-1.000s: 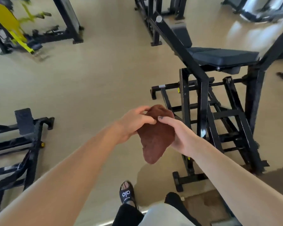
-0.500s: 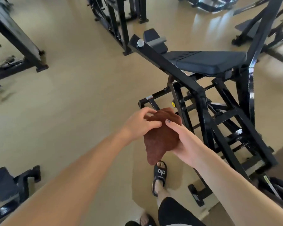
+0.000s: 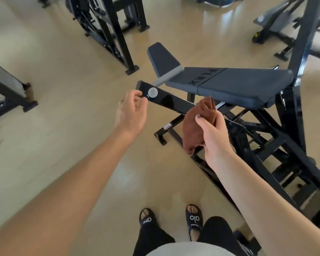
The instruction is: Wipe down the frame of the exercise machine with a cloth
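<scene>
A black steel exercise machine frame (image 3: 171,101) with a dark padded bench (image 3: 229,84) stands in front of me to the right. Its slanted top bar ends in a round silver cap (image 3: 152,92). My right hand (image 3: 213,133) grips a bunched brown cloth (image 3: 194,122), held just above the slanted bar. My left hand (image 3: 130,111) is free of the cloth, its fingers loosely curled beside the bar's end near the silver cap; contact with the bar is unclear.
Other black machines stand at the back (image 3: 107,30), far left (image 3: 7,85) and top right (image 3: 288,24). The beige floor (image 3: 63,126) spreads to my left. My feet in black slides (image 3: 193,217) stand close to the machine's base rail (image 3: 207,169).
My left hand let go of the cloth and moved up-left to the bar's end. The right hand alone now holds the cloth. I have stepped closer to the machine.
</scene>
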Tool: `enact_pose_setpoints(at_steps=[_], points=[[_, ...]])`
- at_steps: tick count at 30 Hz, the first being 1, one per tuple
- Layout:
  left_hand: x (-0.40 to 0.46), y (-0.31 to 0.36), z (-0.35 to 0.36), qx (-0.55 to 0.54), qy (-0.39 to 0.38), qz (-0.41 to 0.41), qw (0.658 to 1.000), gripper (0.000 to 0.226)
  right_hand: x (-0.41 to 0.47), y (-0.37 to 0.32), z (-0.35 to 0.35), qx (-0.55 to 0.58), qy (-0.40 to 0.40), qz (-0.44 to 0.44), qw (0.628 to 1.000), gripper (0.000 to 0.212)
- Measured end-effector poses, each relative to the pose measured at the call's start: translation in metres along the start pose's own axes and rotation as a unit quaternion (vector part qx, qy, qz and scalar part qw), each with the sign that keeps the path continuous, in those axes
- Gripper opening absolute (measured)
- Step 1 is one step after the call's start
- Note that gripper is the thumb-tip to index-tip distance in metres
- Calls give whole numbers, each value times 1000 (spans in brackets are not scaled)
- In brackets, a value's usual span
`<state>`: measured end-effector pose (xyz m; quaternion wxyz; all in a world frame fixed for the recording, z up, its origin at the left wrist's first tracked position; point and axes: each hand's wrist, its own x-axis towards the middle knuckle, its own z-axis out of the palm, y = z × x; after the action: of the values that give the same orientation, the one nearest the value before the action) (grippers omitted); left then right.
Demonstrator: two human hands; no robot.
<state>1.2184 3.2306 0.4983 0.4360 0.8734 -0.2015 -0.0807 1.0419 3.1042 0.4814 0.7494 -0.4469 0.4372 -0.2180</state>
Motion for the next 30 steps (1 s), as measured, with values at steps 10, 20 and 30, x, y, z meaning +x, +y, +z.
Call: enact_pose_setpoints(at_steps=[10, 20, 30], points=[[130, 15, 29, 49, -143, 109, 982, 31, 60, 21, 137, -144, 80, -175, 971, 41], [132, 0, 34, -43, -158, 65, 984, 40, 87, 36, 175, -250, 277, -235, 897, 40], [132, 1, 35, -66, -157, 72, 983, 37, 136, 33, 116, -238, 261, -210, 912, 33]])
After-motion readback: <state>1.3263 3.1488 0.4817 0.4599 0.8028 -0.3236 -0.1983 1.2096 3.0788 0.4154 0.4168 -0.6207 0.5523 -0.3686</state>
